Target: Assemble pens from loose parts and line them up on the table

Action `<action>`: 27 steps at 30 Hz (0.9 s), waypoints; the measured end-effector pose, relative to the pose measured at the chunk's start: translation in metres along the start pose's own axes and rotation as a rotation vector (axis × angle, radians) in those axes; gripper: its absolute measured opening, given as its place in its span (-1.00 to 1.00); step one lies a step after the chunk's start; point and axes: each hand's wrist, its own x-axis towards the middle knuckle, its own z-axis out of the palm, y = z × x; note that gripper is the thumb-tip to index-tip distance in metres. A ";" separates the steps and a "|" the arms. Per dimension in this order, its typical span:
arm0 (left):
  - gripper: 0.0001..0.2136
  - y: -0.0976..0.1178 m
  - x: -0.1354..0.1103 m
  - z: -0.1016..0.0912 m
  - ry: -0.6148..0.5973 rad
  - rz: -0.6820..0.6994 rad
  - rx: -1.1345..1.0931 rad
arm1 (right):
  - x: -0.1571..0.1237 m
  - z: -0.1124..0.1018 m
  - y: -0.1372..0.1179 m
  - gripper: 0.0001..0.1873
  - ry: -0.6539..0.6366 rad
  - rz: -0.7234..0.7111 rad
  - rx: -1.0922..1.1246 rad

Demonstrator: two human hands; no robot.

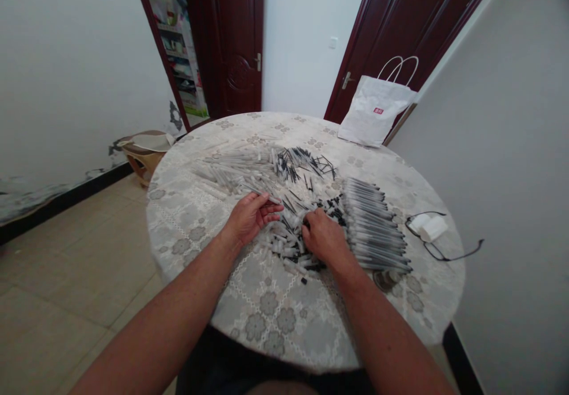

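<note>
My left hand [254,216] pinches a translucent pen barrel [274,200] between thumb and forefinger, its other fingers loosely curled. Across from it, my right hand [323,235] has its fingers closed and pointing down into a pile of clear pen caps [288,245]; whatever they grip is hidden. Small black plugs [335,208] lie just beyond the right hand. Past the left hand spreads a heap of clear pen barrels [233,166]. Thin dark refills [296,161] are scattered at the heap's far right. Assembled-looking pens [373,223] lie in a row right of my right hand.
A patterned cloth covers the round table [269,315]. Eyeglasses [438,257] and a white crumpled item [429,227] rest near its right edge. At the back right stands a white paper bag [376,110]. A wooden stool [142,152] is beyond the left edge.
</note>
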 end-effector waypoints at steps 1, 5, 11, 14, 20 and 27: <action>-0.82 0.000 0.000 0.000 -0.002 0.000 -0.003 | 0.000 0.000 0.000 -0.79 0.007 -0.003 0.009; -0.82 0.001 -0.002 0.001 -0.006 0.002 -0.013 | 0.001 0.003 0.004 -0.87 0.058 -0.037 0.082; -0.81 -0.002 -0.002 0.001 -0.041 -0.009 -0.035 | 0.001 0.002 0.007 -0.85 0.358 -0.110 0.495; -0.81 -0.003 -0.003 0.002 -0.066 -0.035 -0.050 | -0.003 -0.001 0.001 -0.81 0.430 -0.133 0.698; -0.79 -0.003 -0.007 0.005 -0.107 -0.065 -0.063 | -0.004 0.002 -0.010 -0.78 0.447 -0.081 0.886; -0.78 -0.003 -0.010 0.008 -0.157 -0.082 -0.043 | -0.004 0.002 -0.011 -0.77 0.436 -0.071 0.938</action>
